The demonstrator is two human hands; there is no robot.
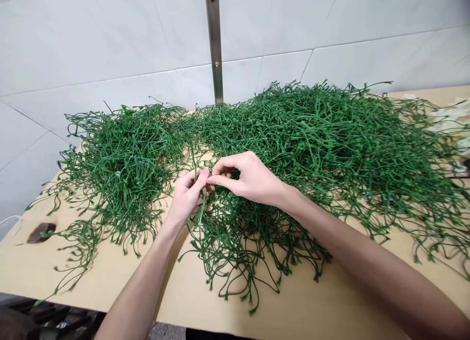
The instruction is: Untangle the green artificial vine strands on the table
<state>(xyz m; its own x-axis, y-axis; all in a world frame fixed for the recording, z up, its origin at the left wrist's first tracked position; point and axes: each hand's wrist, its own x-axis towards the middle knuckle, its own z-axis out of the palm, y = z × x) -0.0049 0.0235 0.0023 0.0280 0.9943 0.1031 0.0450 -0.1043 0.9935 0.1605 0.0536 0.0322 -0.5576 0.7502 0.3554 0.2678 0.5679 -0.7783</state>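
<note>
Green artificial flower stems [312,129], thin and curled with small forked tips, lie in a big tangled heap. Over the middle of it, my left hand [188,193] is closed, thumb against fingers, on a green stem [194,156] that sticks up past the fingertips. A pale strand [201,210] hangs below those fingers; its kind is unclear. My right hand [247,178] is closed in a pinch, its fingertips meeting the left ones. Whatever lies between the right fingertips is too small and covered to make out.
The wooden table [121,276] has a round hole [41,232] at its left. A metal bracket [216,51] rises against the tiled wall [110,41] behind. White artificial petals [450,117] lie at the far right. A second stem pile [128,159] spreads on the left.
</note>
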